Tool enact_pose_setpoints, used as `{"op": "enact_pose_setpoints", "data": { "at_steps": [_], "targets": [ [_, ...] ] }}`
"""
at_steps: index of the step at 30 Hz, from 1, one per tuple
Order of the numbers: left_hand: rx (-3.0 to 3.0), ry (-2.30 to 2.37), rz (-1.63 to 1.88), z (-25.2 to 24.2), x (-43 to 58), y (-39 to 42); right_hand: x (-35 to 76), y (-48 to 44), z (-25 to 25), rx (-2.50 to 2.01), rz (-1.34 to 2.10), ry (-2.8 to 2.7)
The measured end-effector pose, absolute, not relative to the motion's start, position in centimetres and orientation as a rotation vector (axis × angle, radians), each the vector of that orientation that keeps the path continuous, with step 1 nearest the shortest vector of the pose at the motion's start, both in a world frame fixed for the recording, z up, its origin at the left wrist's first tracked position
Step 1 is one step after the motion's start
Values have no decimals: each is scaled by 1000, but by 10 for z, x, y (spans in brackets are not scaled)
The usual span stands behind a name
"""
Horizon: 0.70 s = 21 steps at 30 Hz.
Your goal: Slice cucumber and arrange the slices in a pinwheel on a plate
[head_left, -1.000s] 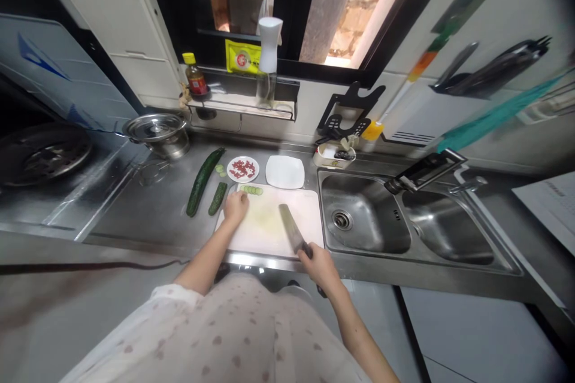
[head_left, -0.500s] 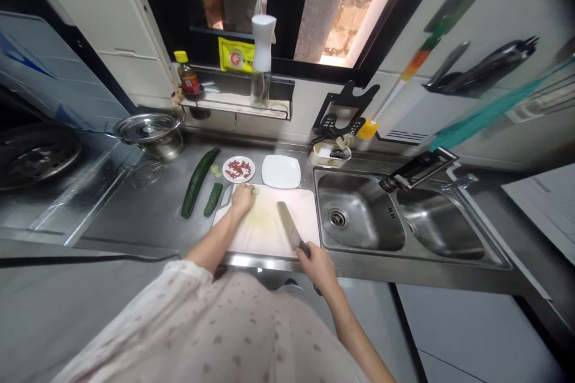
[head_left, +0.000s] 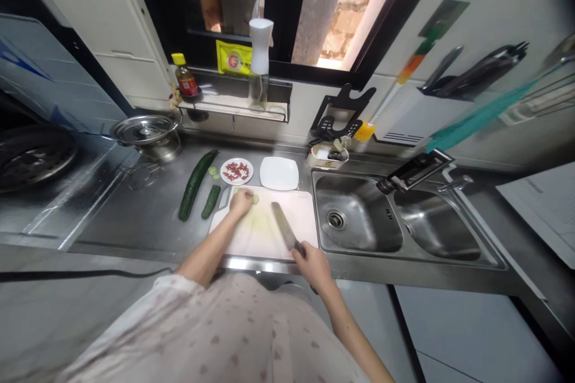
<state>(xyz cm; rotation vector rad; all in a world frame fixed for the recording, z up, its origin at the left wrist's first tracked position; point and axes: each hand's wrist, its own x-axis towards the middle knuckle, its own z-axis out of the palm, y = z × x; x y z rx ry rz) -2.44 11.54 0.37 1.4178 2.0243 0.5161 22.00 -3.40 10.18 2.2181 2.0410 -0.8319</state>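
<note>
A white cutting board (head_left: 296, 215) lies on the steel counter in front of me. My left hand (head_left: 241, 201) rests at its far left corner, fingers curled over cucumber slices (head_left: 254, 198) that mostly hide under it. My right hand (head_left: 313, 265) grips the handle of a cleaver-like knife (head_left: 282, 226), whose blade lies across the board's right half, apart from the slices. Left of the board lie a long whole cucumber (head_left: 194, 184) and a shorter cucumber piece (head_left: 211, 201).
Behind the board stand a small plate of red chopped bits (head_left: 236, 171) and a square white plate (head_left: 279, 173). A double steel sink (head_left: 359, 224) with a faucet (head_left: 415, 170) is to the right. A lidded pot (head_left: 146, 134) and a stove are at the left.
My left hand moved up the board from its near left part onto the row of cucumber slices and has gathered them under its fingers. The knife hand has barely shifted.
</note>
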Motion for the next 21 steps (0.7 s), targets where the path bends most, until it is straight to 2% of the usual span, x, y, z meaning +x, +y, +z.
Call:
{"op": "enact_pose_setpoints", "data": {
  "at_steps": [8,21],
  "targets": [
    [1456,1943,449,0,-25,89,210,-36,100,2107,-762,2128],
    [1641,2080,304,1,-24,90,188,-37,88,1960,-703,2088]
  ]
}}
